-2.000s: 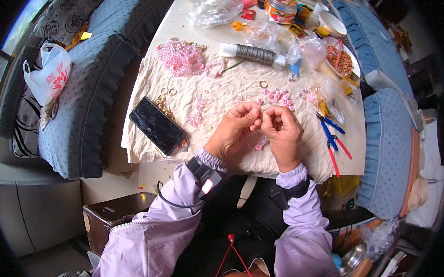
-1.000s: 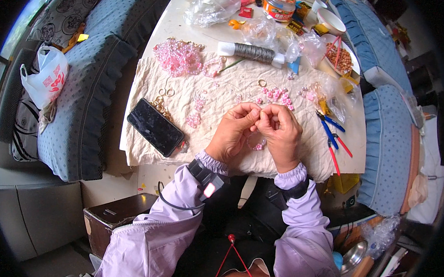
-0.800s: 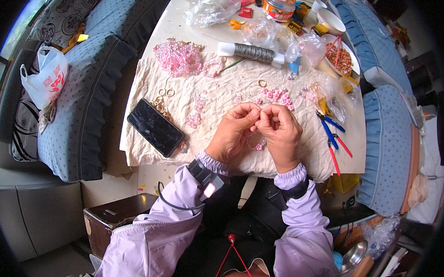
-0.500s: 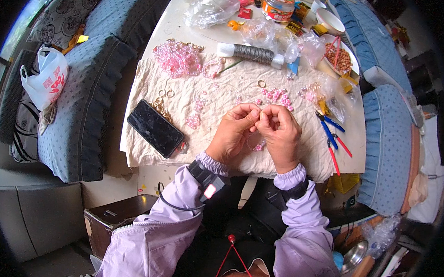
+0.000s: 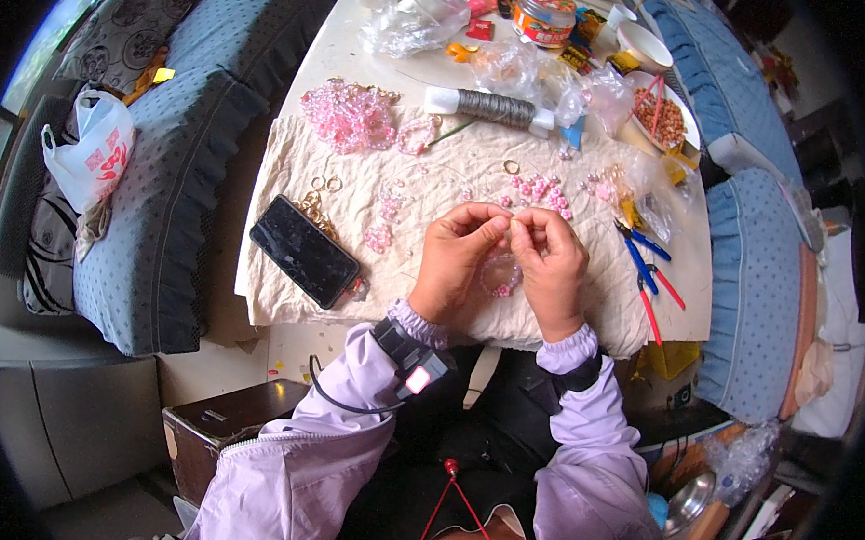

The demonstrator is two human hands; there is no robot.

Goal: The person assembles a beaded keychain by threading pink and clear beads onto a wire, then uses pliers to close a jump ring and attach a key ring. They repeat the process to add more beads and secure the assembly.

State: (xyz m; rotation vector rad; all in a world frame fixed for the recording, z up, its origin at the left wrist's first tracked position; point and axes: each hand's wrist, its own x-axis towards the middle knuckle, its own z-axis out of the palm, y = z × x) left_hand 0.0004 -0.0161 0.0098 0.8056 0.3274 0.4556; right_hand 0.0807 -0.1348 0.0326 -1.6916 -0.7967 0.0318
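Observation:
Over the near part of the cream cloth, my left hand (image 5: 459, 257) and my right hand (image 5: 550, 270) meet fingertip to fingertip, each closed in a pinch. A small loop of clear and pink beads, a beaded strand (image 5: 501, 288), curves just below the pinched fingers, between my hands. Its ends seem to run up into both pinches, but the thread is too fine to make out. Beyond my fingers lie loose pink beads (image 5: 540, 190) and a gold ring (image 5: 511, 167). Left of my left hand are paler pink beads (image 5: 380, 229).
A black phone (image 5: 304, 251) rests beside gold rings (image 5: 316, 212) on the left. Pliers with blue and red handles (image 5: 651, 272) lie right. Farther back are a pink bead heap (image 5: 349, 117), a wire spool (image 5: 491, 106), plastic bags (image 5: 414, 22), a jar (image 5: 543, 16) and a bowl (image 5: 645, 44).
My hands stay pinched together with only a slight shift of the fingers. The beaded strand shows a little more fully between them. The whole view has moved very slightly.

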